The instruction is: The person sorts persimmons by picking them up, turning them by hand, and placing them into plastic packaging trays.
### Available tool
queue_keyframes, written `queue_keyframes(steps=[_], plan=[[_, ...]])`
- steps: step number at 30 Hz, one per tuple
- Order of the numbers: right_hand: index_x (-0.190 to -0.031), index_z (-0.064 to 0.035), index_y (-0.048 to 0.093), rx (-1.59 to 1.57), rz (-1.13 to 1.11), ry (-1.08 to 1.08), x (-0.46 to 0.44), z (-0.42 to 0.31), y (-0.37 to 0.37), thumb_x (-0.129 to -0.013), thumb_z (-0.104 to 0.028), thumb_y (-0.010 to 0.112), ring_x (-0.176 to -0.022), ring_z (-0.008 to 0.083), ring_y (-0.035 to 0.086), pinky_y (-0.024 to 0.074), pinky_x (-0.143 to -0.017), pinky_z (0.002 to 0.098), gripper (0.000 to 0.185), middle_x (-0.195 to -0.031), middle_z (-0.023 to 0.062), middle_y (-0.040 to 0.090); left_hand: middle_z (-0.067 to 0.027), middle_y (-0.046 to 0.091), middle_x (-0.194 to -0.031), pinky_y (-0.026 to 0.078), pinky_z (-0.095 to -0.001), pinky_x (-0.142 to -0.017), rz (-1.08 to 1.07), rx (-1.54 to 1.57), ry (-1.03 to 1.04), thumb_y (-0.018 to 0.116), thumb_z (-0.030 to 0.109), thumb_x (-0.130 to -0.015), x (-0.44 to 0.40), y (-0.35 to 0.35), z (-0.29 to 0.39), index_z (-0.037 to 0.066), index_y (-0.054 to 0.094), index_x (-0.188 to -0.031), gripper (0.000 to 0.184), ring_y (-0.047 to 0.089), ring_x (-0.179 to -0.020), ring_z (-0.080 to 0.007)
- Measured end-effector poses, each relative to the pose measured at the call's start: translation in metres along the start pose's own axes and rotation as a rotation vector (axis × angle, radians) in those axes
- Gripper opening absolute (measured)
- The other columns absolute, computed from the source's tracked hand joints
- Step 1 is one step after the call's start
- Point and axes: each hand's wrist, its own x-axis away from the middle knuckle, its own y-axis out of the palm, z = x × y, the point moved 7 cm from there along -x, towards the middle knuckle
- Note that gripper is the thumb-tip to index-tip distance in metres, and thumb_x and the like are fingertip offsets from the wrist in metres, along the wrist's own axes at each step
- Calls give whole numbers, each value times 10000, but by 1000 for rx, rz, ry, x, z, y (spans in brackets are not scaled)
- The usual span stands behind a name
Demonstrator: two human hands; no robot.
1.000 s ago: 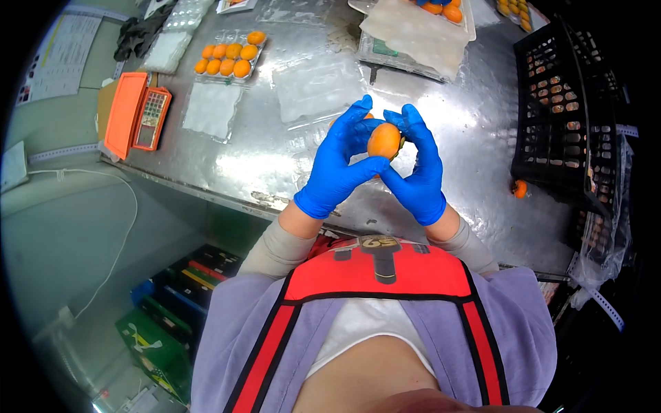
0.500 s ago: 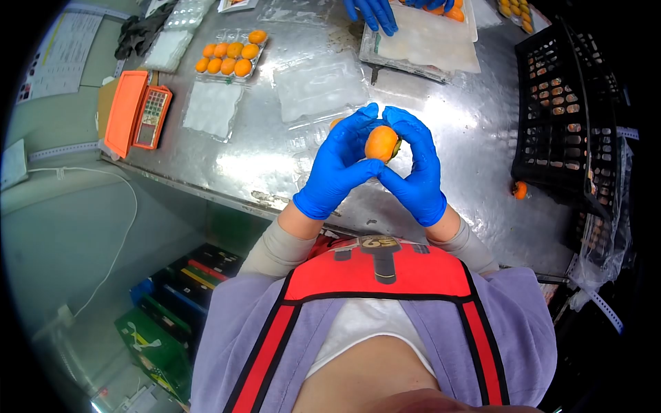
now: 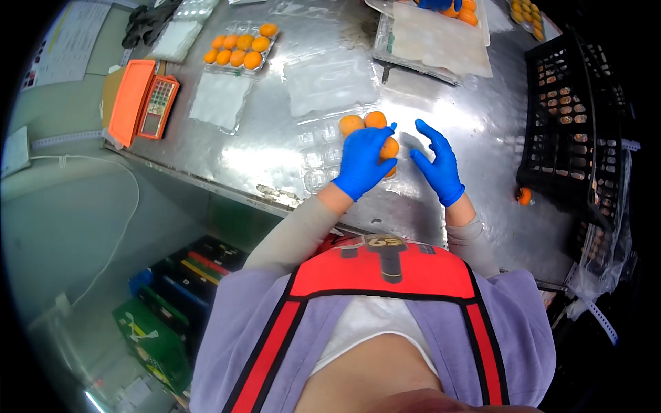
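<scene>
A clear plastic tray (image 3: 315, 157) lies on the metal table in front of me, with several orange fruits at its right side. Gloved in blue, my left hand (image 3: 365, 160) reaches over the tray, its fingers closed around an orange fruit (image 3: 390, 148) at the right edge. Two more fruits, one upper left (image 3: 350, 124) and one upper right (image 3: 375, 119), sit just beyond that hand. My right hand (image 3: 438, 165), also in a blue glove, is to the right of the tray with fingers apart and nothing in it.
A filled fruit tray (image 3: 237, 51) and an orange scale (image 3: 141, 103) are at the left. A black crate (image 3: 561, 124) stands at the right, with a loose fruit (image 3: 525, 196) beside it. Across the table, another person's blue-gloved hand (image 3: 436, 4) is near more fruit.
My hands have parted from around the fruit. My left hand is now over the tray with a fruit, my right hand has let go and moved right. The tray's fruits are uncovered. The view has shifted slightly.
</scene>
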Motion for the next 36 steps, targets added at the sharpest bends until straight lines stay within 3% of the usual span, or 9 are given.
queue_keyframes(steps=[4,8,10,14,16,25,28,31,36], plan=[[-1277,-63,491,-264,42,237,14,27,11,-792,-84,647,-1123,228,530,417,-947,331,510,-1241,109,538,-64,580,-1047,375,-386,-865,7,-387,146,736,261,-666,-6,20,6,139,516,-1232,620,524,-980,-252],[-1272,-55,494,-248,16,196,20,27,17,-801,-78,640,-1112,226,538,432,-935,326,494,-1228,109,542,-88,575,-950,403,-412,-794,20,-249,181,735,264,-659,-14,0,6,110,555,-1171,564,544,-883,-293],[-1270,-54,495,-191,13,171,19,34,16,-800,-84,641,-1107,236,541,430,-937,332,493,-1221,111,547,-98,578,-967,412,-419,-808,106,-120,-15,741,277,-661,-15,-21,-27,102,570,-1155,551,544,-905,-295],[-1269,-49,493,-152,-1,171,17,37,14,-802,-90,643,-1106,238,544,428,-943,331,493,-1214,115,554,-118,585,-968,441,-414,-805,242,-449,-65,759,321,-633,-7,-50,-58,108,507,-1244,695,541,-943,-300],[-1270,-45,490,-160,-12,175,14,37,17,-804,-86,643,-1106,231,545,430,-943,326,492,-1215,115,555,-117,589,-972,438,-416,-818,92,-440,-161,766,326,-619,-10,-46,-66,122,483,-1269,737,540,-951,-301],[-1307,-27,439,-395,-67,218,5,12,26,-847,-22,591,-1151,203,518,431,-941,321,485,-1285,88,503,-94,587,-1001,427,-402,-823,141,-317,-81,748,261,-635,-8,-52,-45,116,500,-1249,679,540,-917,-283],[-1344,-92,418,-611,-159,238,-3,-1,30,-865,-168,589,-1195,203,481,395,-956,335,514,-1312,76,500,-80,578,-1024,406,-383,-841,156,-229,-7,745,268,-645,-14,-69,-4,110,488,-1263,688,538,-911,-262],[-1342,-49,404,-1015,-261,469,-4,-33,44,-899,-314,533,-1057,169,543,450,-855,278,531,-1210,94,536,-72,571,-1052,367,-383,-877,136,-184,48,745,304,-658,-17,-75,35,109,472,-1281,708,533,-926,-235],[-1328,-35,387,-1414,-395,531,-6,-60,60,-937,-388,430,-1021,205,574,489,-823,305,528,-1251,130,504,-36,571,-1083,273,-430,-937,144,-315,70,747,404,-666,-16,-83,68,91,482,-1266,727,529,-999,-197]])
